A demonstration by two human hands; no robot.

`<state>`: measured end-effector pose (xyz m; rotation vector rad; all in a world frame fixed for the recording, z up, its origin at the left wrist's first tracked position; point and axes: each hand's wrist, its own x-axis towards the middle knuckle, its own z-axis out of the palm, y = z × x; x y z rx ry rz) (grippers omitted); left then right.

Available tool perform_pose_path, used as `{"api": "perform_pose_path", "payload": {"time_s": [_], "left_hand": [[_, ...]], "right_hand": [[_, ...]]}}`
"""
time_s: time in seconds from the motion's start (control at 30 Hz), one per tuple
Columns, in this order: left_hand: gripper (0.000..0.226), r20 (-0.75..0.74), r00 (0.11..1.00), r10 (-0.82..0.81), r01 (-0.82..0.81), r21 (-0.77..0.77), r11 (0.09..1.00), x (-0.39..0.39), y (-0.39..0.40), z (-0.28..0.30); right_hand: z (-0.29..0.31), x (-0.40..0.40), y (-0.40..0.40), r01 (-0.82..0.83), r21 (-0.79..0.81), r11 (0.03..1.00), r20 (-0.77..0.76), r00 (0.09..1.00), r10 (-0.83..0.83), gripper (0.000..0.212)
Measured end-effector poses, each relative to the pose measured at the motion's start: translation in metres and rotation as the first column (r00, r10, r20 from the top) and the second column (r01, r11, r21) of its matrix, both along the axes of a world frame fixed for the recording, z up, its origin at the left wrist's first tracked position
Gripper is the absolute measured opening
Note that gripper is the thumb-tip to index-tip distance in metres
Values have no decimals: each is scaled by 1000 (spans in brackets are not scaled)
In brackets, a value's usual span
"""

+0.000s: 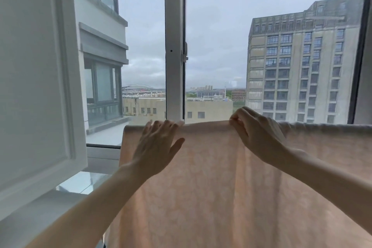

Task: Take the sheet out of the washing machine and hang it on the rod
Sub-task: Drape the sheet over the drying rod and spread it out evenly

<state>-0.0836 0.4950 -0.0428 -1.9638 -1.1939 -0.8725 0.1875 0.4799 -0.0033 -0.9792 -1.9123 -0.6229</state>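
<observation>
My right grip (255, 133) is pinching the sheet (211, 177) top edge; left grip (157, 143) is lying wide, flat on it; rod prob. underneath, hidden.

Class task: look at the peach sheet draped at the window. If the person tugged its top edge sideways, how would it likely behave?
The sheet is probably floppy: it hangs in soft vertical folds. It seems thin and light, since daylight glows through it. It would likely bunch rather than slide whole: the right hand pinches its top edge, puckering it, while the left hand lies flat.
</observation>
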Motion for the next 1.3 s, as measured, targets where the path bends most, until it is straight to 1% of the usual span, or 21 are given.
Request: {"api": "perform_pose_path", "payload": {"time_s": [0.1, 0.2, 0.3, 0.4, 0.47, 0.57, 0.63, 0.7, 0.77, 0.83, 0.9, 0.97, 1.07, 1.13, 1.2, 1.3], "left_hand": [[51, -39, 998, -58, 57, -14, 998, 33, 2, 6], [51, -47, 999, -2, 3, 10, 1000, 55, 7, 5], [55, -61, 996, 64, -60, 66, 996, 55, 13, -4], [56, -54, 996, 67, -61, 112, 992, 46, 16, -7], [57, -61, 995, 73, -65, 122, 990, 44, 17, -6], [57, -65, 993, 95, -88, 113, 990, 45, 17, -5], [56, -58, 993, 99, -92, 116, 989, 45, 17, -6], [55, -60, 994, 94, -86, 123, 989, 42, 17, -7], [55, -56, 994, 91, -83, 123, 989, 40, 18, -7], [56, -32, 997, 76, -72, 107, 992, 46, 18, -5], [58, 6, 999, 54, -55, 80, 995, 59, 16, -3], [61, -1, 1000, 31, -31, 67, 997, 78, 15, -3], [62, -51, 999, -8, 11, 56, 998, 112, 13, -4], [60, -34, 999, -14, 16, 51, 999, 132, 12, -2], [58, -7, 1000, -2, 2, 56, 998, 143, 14, -1], [61, -18, 1000, 18, -17, 80, 997, 144, 22, -5]], "right_hand": [[1, -2, 1, 2, -1, 1000, 37, 999, -2, 22], [5, 0, 3, 8, -83, 997, 53, 999, -4, 24], [15, 9, 0, -25, -183, 983, 4, 1000, 26, 20], [25, 22, 0, 51, -269, 962, -7, 998, -54, 15], [27, 26, 3, 19, -336, 942, -57, 998, -40, 12], [26, 20, 8, -20, -299, 954, -121, 993, -17, 4], [29, 20, 8, -2, -249, 968, -148, 988, -35, 6], [36, 34, 7, 43, -199, 979, -239, 967, -91, 9], [36, 55, 6, 42, -216, 975, -305, 946, -108, 10], [28, 68, 5, 34, -266, 963, -240, 966, -100, 9], [19, 71, 5, 68, -278, 958, -176, 977, -120, 8], [15, 73, 7, 86, -267, 960, -179, 974, -137, 8], [14, 75, 8, 82, -248, 965, -202, 970, -134, 9], [12, 77, 8, 62, -246, 967, -208, 971, -115, 9], [13, 81, 6, 44, -270, 962, -216, 971, -104, 12], [20, 94, 0, -4, -333, 943, -249, 965, -84, 18]]}}
